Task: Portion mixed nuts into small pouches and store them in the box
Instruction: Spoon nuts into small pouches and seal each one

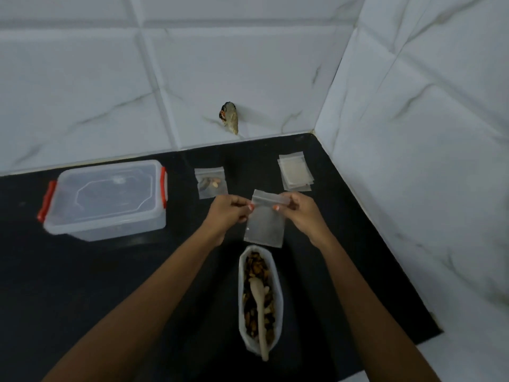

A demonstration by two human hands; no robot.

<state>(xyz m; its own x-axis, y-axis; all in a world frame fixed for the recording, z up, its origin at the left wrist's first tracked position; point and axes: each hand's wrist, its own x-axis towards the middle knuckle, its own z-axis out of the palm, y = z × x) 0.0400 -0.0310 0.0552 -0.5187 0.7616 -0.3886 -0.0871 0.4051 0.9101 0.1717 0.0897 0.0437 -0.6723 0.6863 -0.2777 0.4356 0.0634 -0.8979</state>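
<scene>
**Fig.** Clock dirs. taken from the held pouch.

Nearest cam., 7 and 5 o'clock: left forearm (143, 307) and right forearm (366, 299), bare, converging toward centre. Between them at 6 o'clock: white tub (249, 344) of mixed nuts (256, 267), with wooden spoon (258, 304) resting in it, bowl end on the nuts, handle past the near rim.

**Progress (judged): early.**
- Done: one filled pouch (210, 183), few nuts inside, flat on black counter (110, 285) at 10 o'clock.
- In hand: empty pouch (265, 227), no nuts in it yet.
- Left: stack of empty pouches (295, 172) at 1 o'clock; several by the look, exact no. not readable.
- Box (107, 199) at 9 o'clock, well apart, lid on, red latches (46, 201) at both ends. No pouch visible through its clear walls, so storing prob. not yet begun.
- Tub well stocked.

**Hand pose.**
- Left hand (228, 213): pinching the pouch's top strip at its left end, thumb vs. forefinger, other fingers curled under.
- Right hand (301, 213): mirrored at the right end, same pinch.
- Pouch hanging from the top strip, just beyond the tub's far rim. Touching counter or not: cannot tell. Mouth parted or sealed: cannot tell.
- Likely step: pulling the zip strip apart before scooping.

Unrelated: small dark object (230, 117) on tiled wall (82, 92) at 12 o'clock, identity unclear.
</scene>
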